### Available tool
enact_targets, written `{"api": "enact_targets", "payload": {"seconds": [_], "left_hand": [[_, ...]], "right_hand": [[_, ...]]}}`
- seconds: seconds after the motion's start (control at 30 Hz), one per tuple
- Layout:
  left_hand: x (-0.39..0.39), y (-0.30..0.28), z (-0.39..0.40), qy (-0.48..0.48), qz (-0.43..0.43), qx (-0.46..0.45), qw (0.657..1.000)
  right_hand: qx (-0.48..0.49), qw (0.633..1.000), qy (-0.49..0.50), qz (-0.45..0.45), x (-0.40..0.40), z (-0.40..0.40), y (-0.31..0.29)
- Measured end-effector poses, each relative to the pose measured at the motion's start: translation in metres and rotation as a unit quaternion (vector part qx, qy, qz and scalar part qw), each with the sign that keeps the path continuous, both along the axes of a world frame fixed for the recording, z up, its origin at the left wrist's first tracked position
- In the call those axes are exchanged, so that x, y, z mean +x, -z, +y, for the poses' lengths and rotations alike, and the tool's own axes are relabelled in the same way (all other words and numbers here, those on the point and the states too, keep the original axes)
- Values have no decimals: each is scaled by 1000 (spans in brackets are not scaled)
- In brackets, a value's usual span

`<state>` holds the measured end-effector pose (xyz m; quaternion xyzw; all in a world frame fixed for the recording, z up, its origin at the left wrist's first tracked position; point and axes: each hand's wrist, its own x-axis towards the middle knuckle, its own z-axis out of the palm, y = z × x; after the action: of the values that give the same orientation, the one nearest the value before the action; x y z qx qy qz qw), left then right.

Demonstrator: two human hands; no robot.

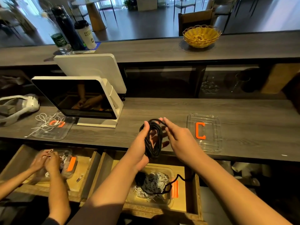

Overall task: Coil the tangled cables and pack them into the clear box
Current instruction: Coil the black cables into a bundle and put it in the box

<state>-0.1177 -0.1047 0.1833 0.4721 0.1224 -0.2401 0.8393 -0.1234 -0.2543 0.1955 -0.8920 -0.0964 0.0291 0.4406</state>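
Note:
My left hand (142, 143) grips a coil of black cable (153, 138) above the counter's front edge, the loops wound round its palm. My right hand (177, 137) pinches the top strand of that coil between thumb and fingertips. A loose black tail (172, 184) trails down over the clear box (167, 203) in the open drawer below, which holds tangled white, grey and black cables (151, 184). The box's clear lid (204, 132) with an orange clip lies on the counter to the right.
A white point-of-sale screen (78, 98) stands at left on the grey wooden counter (162, 109). Another lid with white cable (50, 125) lies left of it. Another person's hands (47, 161) work over a second box in the left drawer. A wicker basket (201, 35) sits on the upper shelf.

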Motion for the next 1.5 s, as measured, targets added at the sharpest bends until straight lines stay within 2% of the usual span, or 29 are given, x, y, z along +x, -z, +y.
{"api": "enact_targets", "payload": {"seconds": [0.1,0.23,0.37,0.5,0.67,0.87,1.0,1.07,1.13,1.2,1.3,1.5], "left_hand": [[2,1,-2,-43,11,-15,999],[11,4,1,-123,33,-90,988],[23,2,1,-182,25,-123,975],[29,5,-9,-240,56,-141,959],[36,8,-9,-300,38,-67,951],[40,7,-7,-321,-30,97,941],[38,0,-8,-256,-105,279,920],[37,-4,-7,-179,-146,367,901],[40,-4,-4,-63,-167,434,883],[41,-8,0,47,-186,440,877],[36,-22,7,160,-178,387,891],[24,-37,18,273,-105,325,899]], "right_hand": [[-1,1000,-4,13,-6,10,4],[-7,1000,-6,19,-10,18,11],[-26,997,-10,74,-20,22,22],[-45,993,-23,111,-22,16,25],[-79,987,-66,124,-26,21,18],[-20,989,-91,112,-33,19,5],[60,989,-72,116,-30,14,-4],[88,990,-63,90,-26,11,-8],[86,993,-64,54,-22,8,-12],[64,995,-73,16,-16,6,-17],[14,995,-88,-44,-6,3,-26],[24,992,-25,-124,13,-2,-37]]}}
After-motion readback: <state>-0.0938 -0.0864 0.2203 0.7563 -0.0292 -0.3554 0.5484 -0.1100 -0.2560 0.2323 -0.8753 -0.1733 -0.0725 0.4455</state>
